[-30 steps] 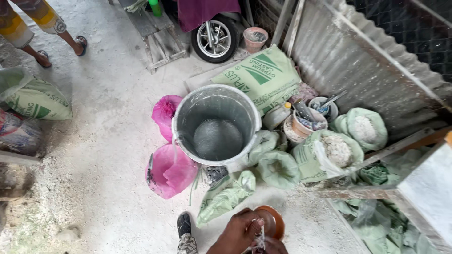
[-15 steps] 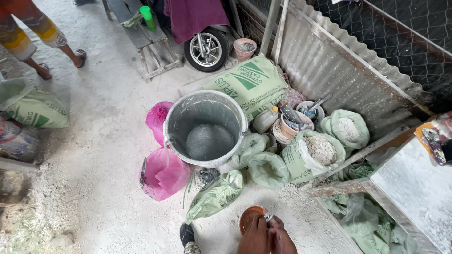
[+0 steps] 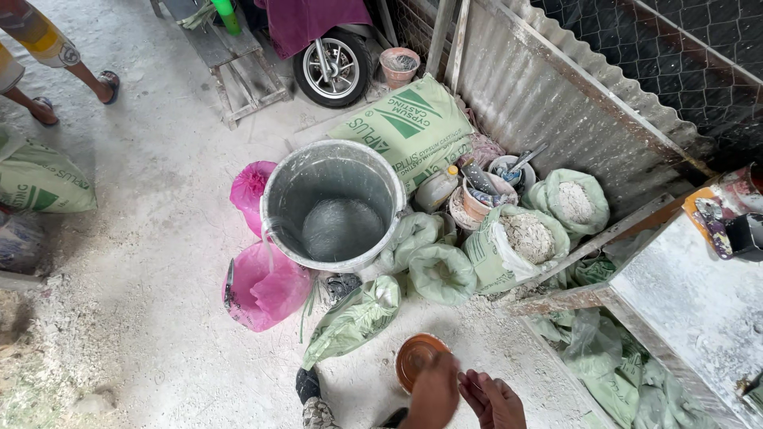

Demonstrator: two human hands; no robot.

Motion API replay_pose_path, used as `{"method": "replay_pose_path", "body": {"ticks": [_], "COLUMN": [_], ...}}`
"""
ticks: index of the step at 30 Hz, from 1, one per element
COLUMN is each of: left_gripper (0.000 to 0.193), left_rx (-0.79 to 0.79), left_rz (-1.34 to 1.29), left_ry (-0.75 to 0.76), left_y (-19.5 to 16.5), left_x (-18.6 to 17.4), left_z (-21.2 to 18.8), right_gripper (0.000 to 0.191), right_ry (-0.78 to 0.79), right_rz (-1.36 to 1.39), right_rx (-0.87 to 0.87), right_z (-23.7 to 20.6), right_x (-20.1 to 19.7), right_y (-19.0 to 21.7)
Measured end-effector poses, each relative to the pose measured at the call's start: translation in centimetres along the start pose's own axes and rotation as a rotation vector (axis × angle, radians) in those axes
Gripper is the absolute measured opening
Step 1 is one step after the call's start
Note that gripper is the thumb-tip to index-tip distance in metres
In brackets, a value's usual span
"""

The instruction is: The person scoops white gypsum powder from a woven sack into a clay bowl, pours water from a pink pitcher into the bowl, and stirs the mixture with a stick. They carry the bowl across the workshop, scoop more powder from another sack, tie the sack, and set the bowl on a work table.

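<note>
My left hand (image 3: pixel 434 394) is at the bottom edge, gripping the near rim of a small brown bowl (image 3: pixel 415 357) held above the dusty floor. My right hand (image 3: pixel 494 400) is just right of it, fingers apart and holding nothing, apart from the bowl. Beyond the bowl stands a large grey bucket (image 3: pixel 332 205) with wet grey residue at its bottom. My foot in a dark shoe (image 3: pixel 310 391) shows below the hands.
Pink plastic bags (image 3: pixel 266 286) lie left of the bucket, with green sacks of white powder (image 3: pixel 528 237) and small pots to its right. A dusty white table (image 3: pixel 699 302) is at right, a corrugated metal wall behind. Another person's legs (image 3: pixel 48 56) stand top left, near a scooter wheel (image 3: pixel 334 70).
My hands were both together over the bowl; now the right hand has come off it to the right. The bucket and sacks have not moved.
</note>
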State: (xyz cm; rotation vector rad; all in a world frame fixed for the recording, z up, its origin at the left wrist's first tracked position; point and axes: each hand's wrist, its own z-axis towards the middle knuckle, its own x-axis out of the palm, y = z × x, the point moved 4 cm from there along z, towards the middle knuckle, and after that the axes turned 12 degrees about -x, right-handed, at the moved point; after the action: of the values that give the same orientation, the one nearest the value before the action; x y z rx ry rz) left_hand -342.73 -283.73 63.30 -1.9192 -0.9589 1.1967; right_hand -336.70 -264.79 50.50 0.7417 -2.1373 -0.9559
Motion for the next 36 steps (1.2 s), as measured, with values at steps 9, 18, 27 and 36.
{"method": "replay_pose_path", "body": {"ticks": [9, 18, 27, 36], "left_gripper": [0.027, 0.021, 0.027, 0.033], "left_rx": [0.091, -0.507, -0.466, -0.082], "left_rz": [-0.133, -0.997, -0.545, -0.220], "left_ry": [0.592, 0.414, 0.406, 0.616], "left_y": [1.4, 0.4, 3.7, 3.3], "left_x": [-1.8, 2.8, 3.8, 7.8], "left_z": [0.9, -1.0, 4.5, 14.2], "right_gripper": [0.042, 0.047, 0.029, 0.024], "right_ry": [0.373, 0.224, 0.067, -0.249], "right_rz": [-0.867, -0.653, -1.180, -0.910], "right_rx": [-0.533, -0.268, -0.583, -0.278], "right_z": [-5.8, -8.2, -3.6, 3.6], "right_x": [3.8, 5.6, 7.9, 6.1], "right_y": [4.3, 4.3, 4.9, 4.8]}}
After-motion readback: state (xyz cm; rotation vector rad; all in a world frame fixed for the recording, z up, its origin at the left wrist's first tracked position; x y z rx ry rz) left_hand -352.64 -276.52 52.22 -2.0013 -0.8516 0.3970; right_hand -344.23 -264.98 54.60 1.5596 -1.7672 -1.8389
